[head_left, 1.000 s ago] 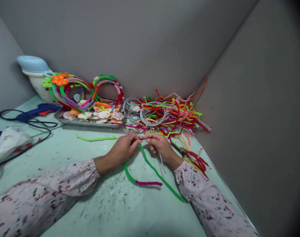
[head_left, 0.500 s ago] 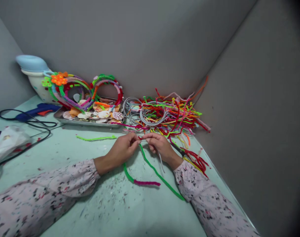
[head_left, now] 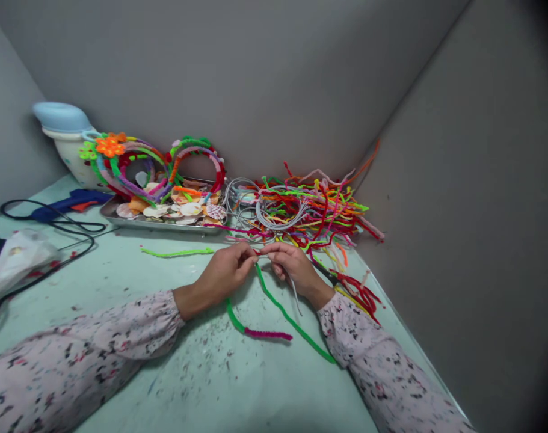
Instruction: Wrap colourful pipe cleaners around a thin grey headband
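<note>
My left hand and my right hand meet over the table, fingertips nearly touching and closed in pinches. A bit of red pipe cleaner shows between them on a grey wire, whose bare end hangs below my right hand. From under my left hand comes a stretch wrapped in green and magenta pipe cleaner. A loose green pipe cleaner trails from the fingertips toward my right sleeve. The exact grip inside the fingers is hidden.
Finished wrapped hoops stand in a metal tray of fabric pieces. Behind my right hand lie coiled wires and a heap of pipe cleaners. Scissors lie beside my right wrist. A blue glue gun and black cord are left.
Both hands hold nearly the same place and pinch. The view has shifted very slightly; nothing was let go or picked up.
</note>
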Demonstrator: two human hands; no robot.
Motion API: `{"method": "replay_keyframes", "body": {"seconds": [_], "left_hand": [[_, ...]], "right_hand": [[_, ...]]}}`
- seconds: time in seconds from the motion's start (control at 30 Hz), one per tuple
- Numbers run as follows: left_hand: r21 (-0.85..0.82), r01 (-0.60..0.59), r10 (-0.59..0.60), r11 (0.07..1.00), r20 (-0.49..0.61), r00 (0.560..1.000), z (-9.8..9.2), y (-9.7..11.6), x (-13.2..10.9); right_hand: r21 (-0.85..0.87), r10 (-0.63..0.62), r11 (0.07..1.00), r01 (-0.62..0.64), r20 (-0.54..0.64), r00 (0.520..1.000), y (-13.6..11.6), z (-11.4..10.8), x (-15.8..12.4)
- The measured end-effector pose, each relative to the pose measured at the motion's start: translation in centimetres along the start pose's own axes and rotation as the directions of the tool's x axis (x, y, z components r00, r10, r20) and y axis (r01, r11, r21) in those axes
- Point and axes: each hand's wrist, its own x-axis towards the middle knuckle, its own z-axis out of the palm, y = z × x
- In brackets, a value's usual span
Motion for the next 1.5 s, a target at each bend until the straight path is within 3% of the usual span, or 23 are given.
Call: {"method": "replay_keyframes", "body": {"seconds": [0.47,0.8,1.03,1.27,1.5], "left_hand": [[0.006,-0.009,0.009,1.0,-0.027,1.0,0.1,-0.2,0.0],[-0.13,0.101,-0.101,0.986,0.003,0.995,0.1,-0.1,-0.1],[-0.36,0.169,-0.18,0.917,0.002,0.984,0.4,-0.5,0.0],[-0.4,0.179,-0.179,0.899,0.037,0.983,0.5,-0.3,-0.1],[-0.422,0.219,-0.201,0.88,0.088,0.976,0.4,0.3,-0.2]], "right_hand": [[-0.026,0.009,1.0,-0.008,0.006,1.0,-0.1,0.0,-0.1],[0.078,-0.001,0.997,0.003,-0.027,1.0,-0.2,0.0,0.0],[0.196,-0.005,0.981,0.012,-0.039,0.999,0.4,-0.2,0.4],[-0.145,-0.127,0.981,0.128,0.017,0.992,-1.1,1.0,-0.6],[-0.221,-0.157,0.963,0.155,0.009,0.988,-1.3,1.4,-0.6]]}}
